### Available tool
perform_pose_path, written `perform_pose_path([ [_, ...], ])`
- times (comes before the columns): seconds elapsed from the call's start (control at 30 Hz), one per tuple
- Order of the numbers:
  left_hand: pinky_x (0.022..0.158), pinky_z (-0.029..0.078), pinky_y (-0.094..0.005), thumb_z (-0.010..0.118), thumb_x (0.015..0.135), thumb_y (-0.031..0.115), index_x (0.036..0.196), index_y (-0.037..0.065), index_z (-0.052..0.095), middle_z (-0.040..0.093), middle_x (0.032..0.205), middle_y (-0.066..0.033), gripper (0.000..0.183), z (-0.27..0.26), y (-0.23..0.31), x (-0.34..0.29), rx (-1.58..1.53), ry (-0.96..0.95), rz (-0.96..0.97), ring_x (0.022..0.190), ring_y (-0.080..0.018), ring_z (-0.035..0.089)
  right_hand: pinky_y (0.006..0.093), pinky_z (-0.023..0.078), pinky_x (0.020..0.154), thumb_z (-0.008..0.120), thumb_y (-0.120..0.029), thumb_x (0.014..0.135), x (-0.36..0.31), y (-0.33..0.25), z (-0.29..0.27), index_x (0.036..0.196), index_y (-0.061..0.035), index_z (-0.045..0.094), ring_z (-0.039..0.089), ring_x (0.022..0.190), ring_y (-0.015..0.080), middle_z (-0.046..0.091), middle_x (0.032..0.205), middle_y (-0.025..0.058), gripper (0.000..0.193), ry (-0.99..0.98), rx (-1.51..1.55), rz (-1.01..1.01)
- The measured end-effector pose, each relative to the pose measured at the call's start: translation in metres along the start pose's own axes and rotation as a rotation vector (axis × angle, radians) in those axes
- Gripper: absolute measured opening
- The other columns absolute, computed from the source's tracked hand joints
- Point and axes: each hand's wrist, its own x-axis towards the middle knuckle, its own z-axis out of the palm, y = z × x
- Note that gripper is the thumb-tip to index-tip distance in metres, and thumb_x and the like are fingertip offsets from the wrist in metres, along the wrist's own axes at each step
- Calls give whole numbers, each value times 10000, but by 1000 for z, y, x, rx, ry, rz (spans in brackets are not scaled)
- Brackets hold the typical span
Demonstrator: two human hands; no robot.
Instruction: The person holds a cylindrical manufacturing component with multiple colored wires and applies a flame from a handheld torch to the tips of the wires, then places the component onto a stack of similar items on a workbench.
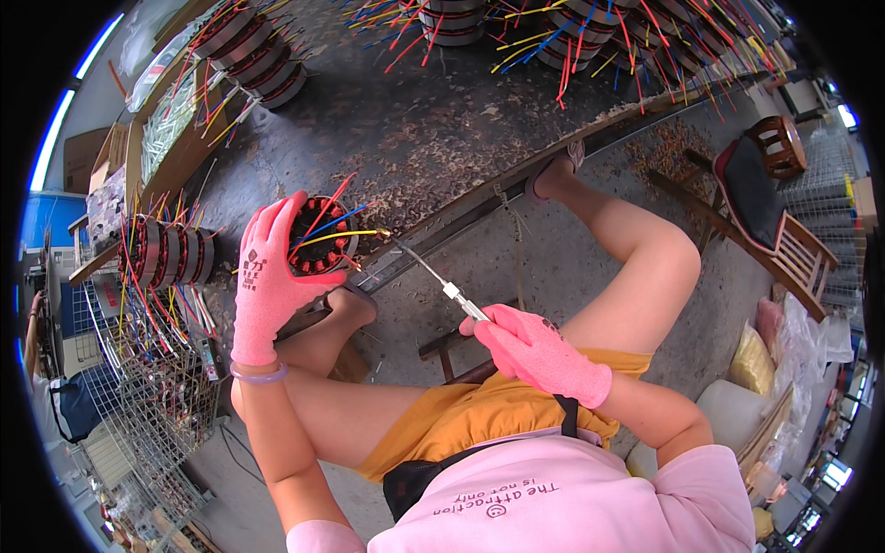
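My left hand [265,276], in a pink glove, is wrapped round the side of a motor stator [321,259] at the bench's near edge. Red, blue and yellow leads stand out of its copper-red windings. My right hand [539,350], gloved alike, grips the handle of a slim tool [452,290] with a white collar and a thin metal shaft. The shaft's far end meets or nearly meets the tip of the yellow lead [355,235]; whether they touch is too small to tell. The tool's exact kind does not show.
On the worn dark bench [396,120] stand stacked stators [253,60] at the far left and more stators [590,37] along the back. Another stator row [171,251] lies left of my hand, above a wire rack [152,396]. A wooden chair [761,212] stands at the right.
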Motion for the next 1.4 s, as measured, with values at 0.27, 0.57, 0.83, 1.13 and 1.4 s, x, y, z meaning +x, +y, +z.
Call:
perform_pose_path([
  [0.27, 1040, 426, -455, 876, 506, 214, 1334, 35, 532, 585, 1244, -153, 914, 1, 1, -1, 0, 25, 19, 1165, -366, 537, 245, 345, 489, 504, -274, 1034, -2, -2, -3, 1126, -10, 600, 408, 531, 41, 465, 637, -36, 296, -5, 4, 30],
  [0.57, 1029, 432, -453, 879, 496, 202, 1328, 33, 536, 589, 1240, -143, 917, 0, 3, -1, 3, 35, 28, 1153, -364, 543, 255, 359, 505, 514, -276, 1028, 2, 4, -3, 1120, -12, 607, 414, 546, 49, 465, 648, -27, 295, -8, 19, -1],
  [0.83, 1031, 430, -457, 878, 498, 193, 1332, 35, 534, 588, 1236, -150, 916, 1, 2, -1, -6, 38, 33, 1152, -368, 543, 263, 370, 510, 519, -280, 1024, 1, 3, -4, 1115, -4, 612, 425, 547, 55, 475, 647, -18, 305, -4, -1, 5],
  [1.13, 1025, 434, -455, 875, 497, 192, 1335, 36, 533, 587, 1235, -155, 918, 1, 2, -1, -14, 33, 23, 1149, -370, 543, 268, 384, 520, 514, -278, 1025, 1, 2, -4, 1098, -9, 617, 437, 545, 61, 488, 647, -10, 297, -5, -7, -6],
  [1.4, 1031, 444, -439, 859, 502, 143, 1353, 29, 518, 569, 1256, -162, 924, -2, 0, 0, 9, 4, 31, 1176, -357, 543, 225, 320, 485, 440, -199, 1044, 2, 3, -1, 1180, -10, 589, 383, 504, 43, 444, 629, -42, 276, 5, -52, -31],
])
